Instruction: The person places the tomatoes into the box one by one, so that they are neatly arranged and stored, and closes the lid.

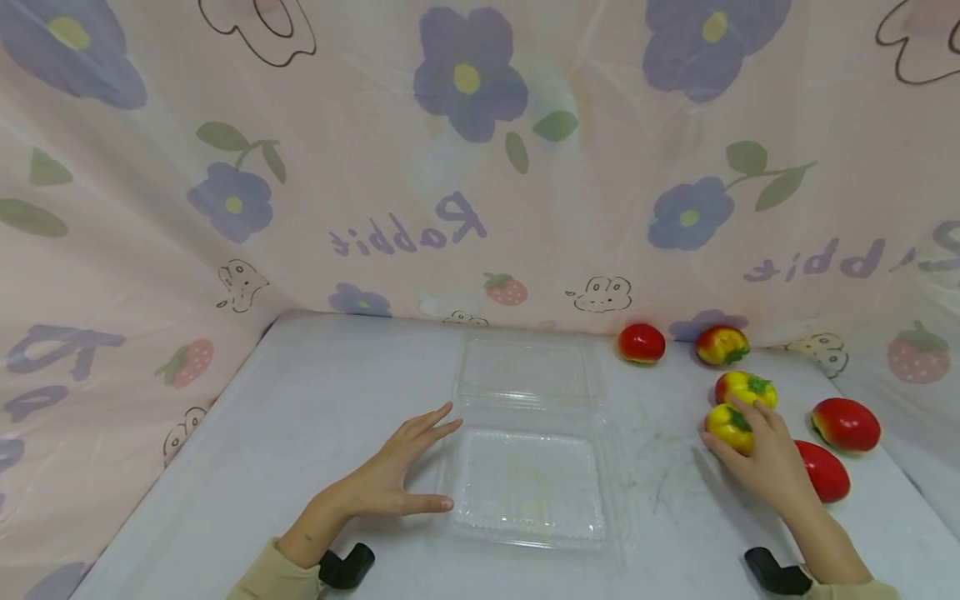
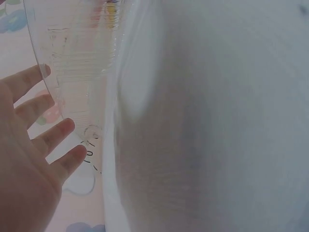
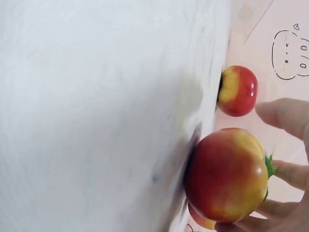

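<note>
straddling a yellow pepper [image 1: 726,427], the right hand [image 1: 767,462] gapes (left hand [image 1: 386,477] wide beside clear container [image 1: 528,487]).

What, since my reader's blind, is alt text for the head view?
A right hand arches over a green-stemmed yellow pepper; the left hand is spread beside an open, clear plastic clamshell. Five rounded red and yellow vegetables lie nearby.

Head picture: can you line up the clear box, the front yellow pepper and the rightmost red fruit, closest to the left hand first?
From the left hand:
1. Clear box, just to its right.
2. Front yellow pepper, right of the box, by the right hand.
3. Rightmost red fruit, farther over, near the right edge of the table.
</note>
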The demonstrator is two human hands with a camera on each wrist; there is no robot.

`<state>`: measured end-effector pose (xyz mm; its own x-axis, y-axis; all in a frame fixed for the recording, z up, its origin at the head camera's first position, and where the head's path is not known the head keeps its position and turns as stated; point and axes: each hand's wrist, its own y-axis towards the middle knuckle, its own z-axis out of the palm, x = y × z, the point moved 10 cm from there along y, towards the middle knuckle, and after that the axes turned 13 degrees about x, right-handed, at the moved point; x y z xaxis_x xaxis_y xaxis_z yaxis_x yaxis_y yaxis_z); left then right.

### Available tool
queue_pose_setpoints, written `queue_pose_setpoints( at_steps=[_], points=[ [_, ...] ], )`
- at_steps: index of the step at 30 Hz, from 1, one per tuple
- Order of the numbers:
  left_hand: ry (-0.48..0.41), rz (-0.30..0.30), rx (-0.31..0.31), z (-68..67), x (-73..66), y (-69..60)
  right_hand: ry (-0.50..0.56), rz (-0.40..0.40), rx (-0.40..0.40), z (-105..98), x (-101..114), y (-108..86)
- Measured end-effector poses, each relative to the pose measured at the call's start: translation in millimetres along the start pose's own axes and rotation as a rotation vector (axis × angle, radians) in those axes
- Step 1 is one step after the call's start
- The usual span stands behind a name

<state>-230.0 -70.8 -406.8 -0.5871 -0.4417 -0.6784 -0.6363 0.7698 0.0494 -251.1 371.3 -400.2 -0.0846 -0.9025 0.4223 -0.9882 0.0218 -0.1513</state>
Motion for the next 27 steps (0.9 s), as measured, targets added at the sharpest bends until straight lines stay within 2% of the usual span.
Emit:
queue_pose_setpoints(
  at_steps=[8, 14, 27],
  points=[
    [-0.007, 0.005, -0.003, -1.9, -3.9, -0.2, -0.014, 0.004, -0.020, -4, -4, -1.8],
    [0.001, 0.002, -0.003, -1.5, -3.2, 0.0, -0.021, -0.005, 0.010, 0, -6, -2.4],
    [0.019, 0.010, -0.004, -2.7, -5.0, -0.4, -0.050, -0.072, 0.043, 7, 8, -4.5]
  ],
)
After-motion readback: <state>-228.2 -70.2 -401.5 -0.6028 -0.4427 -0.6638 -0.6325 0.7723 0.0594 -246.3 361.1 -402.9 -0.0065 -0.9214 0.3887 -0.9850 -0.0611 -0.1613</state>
